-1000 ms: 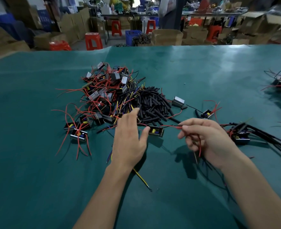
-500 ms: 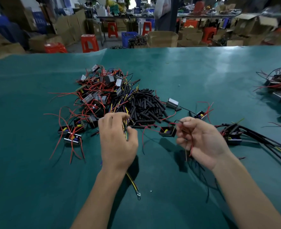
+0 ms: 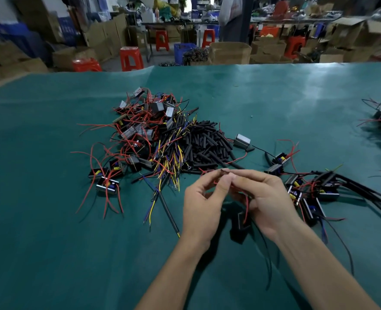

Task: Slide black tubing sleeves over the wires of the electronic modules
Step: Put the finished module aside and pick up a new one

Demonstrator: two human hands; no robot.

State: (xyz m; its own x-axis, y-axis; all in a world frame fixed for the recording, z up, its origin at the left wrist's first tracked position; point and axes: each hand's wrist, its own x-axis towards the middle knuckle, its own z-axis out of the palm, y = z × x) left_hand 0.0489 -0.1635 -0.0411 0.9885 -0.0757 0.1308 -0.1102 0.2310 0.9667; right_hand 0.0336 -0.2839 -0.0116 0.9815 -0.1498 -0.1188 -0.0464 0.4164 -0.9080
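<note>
While meeting above the green table mat [image 3: 50,220]:
Left hand [image 3: 202,206]: pinches short black tubing sleeve [image 3: 224,171].
Right hand [image 3: 266,202]: fingers curled, gripping thin red wire [image 3: 247,205].
Small black module [image 3: 241,220]: dangles below.

Teal table cover [image 3: 50,220]; black tubing sleeves [image 3: 207,142]; red wires [image 3: 91,157]; orange-red stools [image 3: 131,58].

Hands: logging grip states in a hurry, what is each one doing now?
Left hand: fingertips pinch a short black tubing sleeve.
Right hand: fingers curled, pinching thin red wires of a small black electronic module.
</note>
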